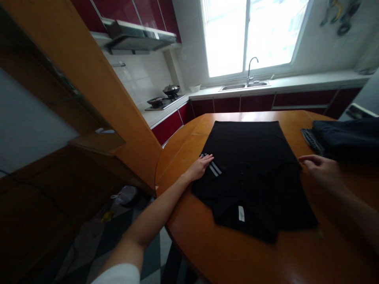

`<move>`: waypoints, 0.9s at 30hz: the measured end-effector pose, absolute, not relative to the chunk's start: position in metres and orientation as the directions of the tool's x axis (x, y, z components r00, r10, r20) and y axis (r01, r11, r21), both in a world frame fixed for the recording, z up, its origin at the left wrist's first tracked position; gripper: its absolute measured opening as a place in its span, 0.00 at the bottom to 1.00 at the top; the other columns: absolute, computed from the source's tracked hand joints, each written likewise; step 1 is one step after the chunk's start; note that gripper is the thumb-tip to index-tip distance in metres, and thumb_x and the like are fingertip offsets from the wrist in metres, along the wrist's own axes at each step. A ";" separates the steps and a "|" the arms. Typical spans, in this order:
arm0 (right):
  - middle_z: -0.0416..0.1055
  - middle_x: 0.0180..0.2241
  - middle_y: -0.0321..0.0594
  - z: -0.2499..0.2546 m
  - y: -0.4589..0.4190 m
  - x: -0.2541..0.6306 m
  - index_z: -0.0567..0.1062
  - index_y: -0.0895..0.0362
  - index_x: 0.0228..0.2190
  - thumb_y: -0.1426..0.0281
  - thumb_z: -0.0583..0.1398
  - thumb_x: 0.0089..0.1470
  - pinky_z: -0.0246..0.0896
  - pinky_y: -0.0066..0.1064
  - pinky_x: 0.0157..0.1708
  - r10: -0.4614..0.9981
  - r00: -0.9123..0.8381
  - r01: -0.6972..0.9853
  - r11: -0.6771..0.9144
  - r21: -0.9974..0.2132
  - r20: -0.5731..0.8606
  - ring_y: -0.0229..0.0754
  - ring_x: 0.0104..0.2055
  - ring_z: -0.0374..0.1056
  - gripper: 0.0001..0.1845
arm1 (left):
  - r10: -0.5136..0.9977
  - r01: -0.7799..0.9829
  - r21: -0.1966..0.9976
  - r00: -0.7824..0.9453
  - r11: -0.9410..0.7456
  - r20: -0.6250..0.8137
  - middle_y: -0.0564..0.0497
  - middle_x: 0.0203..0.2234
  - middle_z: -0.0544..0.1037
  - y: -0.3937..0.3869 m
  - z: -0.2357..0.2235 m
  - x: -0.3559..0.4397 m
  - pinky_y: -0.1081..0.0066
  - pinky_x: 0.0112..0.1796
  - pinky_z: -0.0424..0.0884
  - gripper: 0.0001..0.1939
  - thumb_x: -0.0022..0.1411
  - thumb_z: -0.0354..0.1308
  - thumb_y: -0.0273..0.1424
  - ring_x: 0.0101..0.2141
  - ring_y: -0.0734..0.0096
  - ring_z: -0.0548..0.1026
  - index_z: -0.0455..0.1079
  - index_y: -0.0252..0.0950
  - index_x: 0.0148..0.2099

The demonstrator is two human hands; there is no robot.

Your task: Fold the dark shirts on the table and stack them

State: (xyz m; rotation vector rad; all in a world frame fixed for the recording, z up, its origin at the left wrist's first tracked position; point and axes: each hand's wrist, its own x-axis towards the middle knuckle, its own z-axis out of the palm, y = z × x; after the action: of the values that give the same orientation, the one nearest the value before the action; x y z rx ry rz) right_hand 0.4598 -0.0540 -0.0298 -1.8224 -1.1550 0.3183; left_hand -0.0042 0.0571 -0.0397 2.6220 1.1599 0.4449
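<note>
A black polo shirt lies spread on the wooden table, its collar toward me and a white label showing at the neck. The sleeve with two pale stripes is turned inward over the shirt's left side. My left hand rests on that sleeve near the cuff, fingers stretched out flat. At the shirt's right edge, my right hand has its fingers closed in a pinch on the black cloth. The right sleeve seems to lie out toward the lower right, its detail lost in the dark fabric.
Folded dark jeans sit on the table at the right. A wooden cabinet stands close on the left. Beyond are a stove with pans, a sink and a window. Bags lie on the tiled floor.
</note>
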 end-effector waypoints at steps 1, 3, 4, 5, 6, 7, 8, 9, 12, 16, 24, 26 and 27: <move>0.79 0.32 0.48 -0.031 -0.053 0.461 0.80 0.54 0.27 0.66 0.58 0.45 0.64 0.40 0.33 0.817 0.523 0.576 -0.128 -0.807 0.243 0.50 0.30 0.72 0.11 | 0.750 0.683 0.324 0.642 -0.654 0.162 0.46 0.67 0.61 0.057 -0.040 -0.005 0.55 0.66 0.51 0.25 0.71 0.42 0.29 0.67 0.63 0.58 0.62 0.39 0.68; 0.79 0.32 0.48 -0.032 -0.052 0.462 0.80 0.55 0.28 0.67 0.58 0.45 0.65 0.39 0.35 0.812 0.526 0.568 -0.114 -0.815 0.253 0.49 0.32 0.73 0.11 | 0.748 0.693 0.298 0.650 -0.656 0.133 0.46 0.68 0.58 0.056 -0.039 -0.005 0.54 0.66 0.49 0.26 0.72 0.43 0.33 0.68 0.62 0.55 0.59 0.39 0.69; 0.79 0.33 0.48 -0.032 -0.052 0.461 0.80 0.56 0.28 0.68 0.57 0.46 0.66 0.38 0.36 0.810 0.523 0.565 -0.097 -0.819 0.265 0.49 0.33 0.73 0.11 | 0.747 0.698 0.284 0.653 -0.657 0.121 0.46 0.69 0.56 0.055 -0.039 -0.005 0.53 0.66 0.47 0.26 0.72 0.43 0.35 0.68 0.60 0.53 0.58 0.40 0.70; 0.79 0.33 0.48 -0.031 -0.052 0.461 0.80 0.57 0.28 0.68 0.57 0.46 0.66 0.38 0.37 0.805 0.522 0.565 -0.079 -0.821 0.282 0.49 0.34 0.74 0.12 | 0.747 0.704 0.270 0.655 -0.657 0.111 0.46 0.70 0.54 0.055 -0.039 -0.005 0.52 0.66 0.46 0.27 0.73 0.43 0.38 0.69 0.58 0.51 0.57 0.40 0.70; 0.79 0.33 0.48 -0.031 -0.052 0.461 0.80 0.57 0.29 0.68 0.56 0.47 0.66 0.37 0.38 0.812 0.500 0.575 -0.051 -0.816 0.301 0.48 0.35 0.74 0.12 | 0.749 0.711 0.255 0.654 -0.655 0.104 0.47 0.70 0.53 0.055 -0.039 -0.005 0.50 0.66 0.45 0.28 0.73 0.44 0.40 0.69 0.56 0.50 0.56 0.41 0.71; 0.79 0.33 0.48 -0.031 -0.051 0.460 0.80 0.58 0.29 0.68 0.55 0.47 0.67 0.37 0.39 0.808 0.491 0.577 -0.022 -0.817 0.325 0.48 0.35 0.74 0.13 | 0.754 0.720 0.240 0.650 -0.651 0.093 0.48 0.70 0.52 0.055 -0.039 -0.005 0.48 0.66 0.45 0.29 0.72 0.44 0.43 0.69 0.53 0.48 0.54 0.42 0.72; 0.80 0.33 0.46 -0.031 -0.050 0.460 0.80 0.57 0.29 0.68 0.55 0.47 0.67 0.36 0.40 0.805 0.491 0.583 -0.021 -0.812 0.332 0.47 0.36 0.74 0.13 | 0.758 0.729 0.223 0.646 -0.647 0.090 0.49 0.71 0.51 0.056 -0.040 -0.006 0.47 0.66 0.44 0.30 0.72 0.43 0.45 0.70 0.51 0.46 0.53 0.43 0.72; 0.80 0.33 0.45 -0.031 -0.049 0.460 0.80 0.57 0.29 0.68 0.55 0.47 0.67 0.36 0.41 0.805 0.487 0.590 -0.016 -0.807 0.340 0.46 0.36 0.74 0.13 | 0.762 0.737 0.206 0.643 -0.644 0.082 0.50 0.71 0.50 0.057 -0.041 -0.006 0.45 0.65 0.44 0.31 0.72 0.44 0.46 0.70 0.49 0.44 0.52 0.43 0.72; 0.80 0.32 0.44 -0.033 -0.045 0.462 0.80 0.57 0.29 0.67 0.55 0.48 0.69 0.38 0.42 0.792 0.483 0.590 0.021 -0.807 0.373 0.47 0.36 0.75 0.14 | 0.774 0.758 0.170 0.630 -0.630 0.059 0.51 0.71 0.48 0.060 -0.042 -0.006 0.41 0.65 0.42 0.34 0.70 0.44 0.49 0.70 0.43 0.40 0.51 0.44 0.73; 0.80 0.32 0.44 -0.035 -0.044 0.463 0.80 0.57 0.29 0.68 0.55 0.48 0.70 0.39 0.43 0.788 0.475 0.590 0.045 -0.806 0.392 0.48 0.36 0.75 0.14 | 0.778 0.764 0.149 0.625 -0.627 0.066 0.53 0.71 0.47 0.059 -0.042 -0.006 0.40 0.64 0.41 0.37 0.68 0.46 0.52 0.70 0.39 0.38 0.49 0.45 0.73; 0.80 0.33 0.45 -0.035 -0.046 0.462 0.80 0.57 0.30 0.68 0.55 0.49 0.70 0.38 0.43 0.799 0.470 0.588 0.033 -0.808 0.375 0.47 0.37 0.76 0.14 | 0.769 0.754 0.152 0.634 -0.639 0.088 0.51 0.71 0.50 0.053 -0.033 -0.004 0.41 0.65 0.42 0.35 0.69 0.46 0.53 0.70 0.42 0.43 0.52 0.46 0.72; 0.80 0.33 0.44 -0.036 -0.047 0.463 0.80 0.57 0.30 0.68 0.55 0.49 0.70 0.37 0.43 0.802 0.467 0.596 0.026 -0.802 0.374 0.47 0.37 0.76 0.13 | 0.762 0.745 0.164 0.639 -0.647 0.106 0.51 0.70 0.53 0.048 -0.026 -0.002 0.43 0.65 0.43 0.33 0.71 0.43 0.52 0.69 0.47 0.46 0.54 0.46 0.72; 0.80 0.33 0.43 -0.036 -0.048 0.463 0.80 0.57 0.31 0.68 0.56 0.50 0.70 0.37 0.43 0.804 0.464 0.602 0.023 -0.798 0.372 0.47 0.37 0.76 0.13 | 0.762 0.743 0.170 0.637 -0.648 0.119 0.51 0.70 0.54 0.045 -0.023 -0.001 0.44 0.65 0.43 0.32 0.72 0.41 0.51 0.69 0.49 0.47 0.54 0.45 0.72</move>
State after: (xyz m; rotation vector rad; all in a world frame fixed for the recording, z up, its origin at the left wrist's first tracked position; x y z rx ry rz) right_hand 0.4634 -0.0477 -0.0362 -1.6707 -1.2264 0.2426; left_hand -0.0012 0.0454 -0.0231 2.7457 1.2663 0.2741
